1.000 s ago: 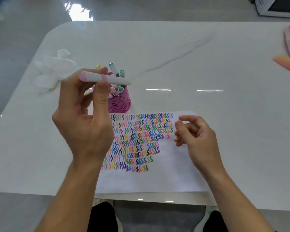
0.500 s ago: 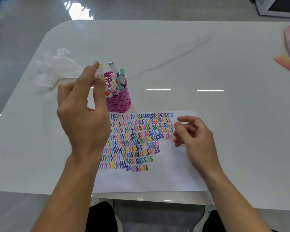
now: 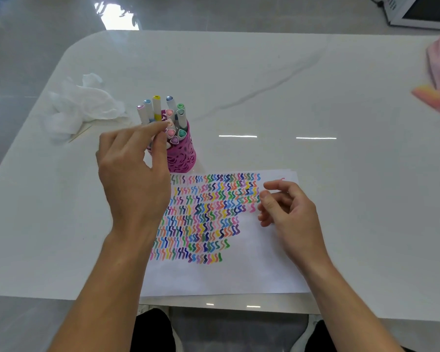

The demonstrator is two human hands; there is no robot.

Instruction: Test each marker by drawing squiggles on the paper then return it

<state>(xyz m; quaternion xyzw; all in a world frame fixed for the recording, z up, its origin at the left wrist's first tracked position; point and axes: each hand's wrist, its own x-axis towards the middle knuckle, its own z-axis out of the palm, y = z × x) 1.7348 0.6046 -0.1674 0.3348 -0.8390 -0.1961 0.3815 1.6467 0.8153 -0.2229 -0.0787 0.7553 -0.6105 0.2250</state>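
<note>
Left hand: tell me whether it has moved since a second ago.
Yes. The left hand has shifted right toward the pink cup, fingertips now at the markers standing in it, and no longer holds one.

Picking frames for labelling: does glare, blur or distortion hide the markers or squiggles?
Head view: two glare strips on the table lie right of the marker holder, off the paper; squiggles sharp; pink object at the right edge blurred; wide angle bows the table's edges.

White marble table (image 3: pixel 264 80) — glossy floor (image 3: pixel 23 47)
</note>
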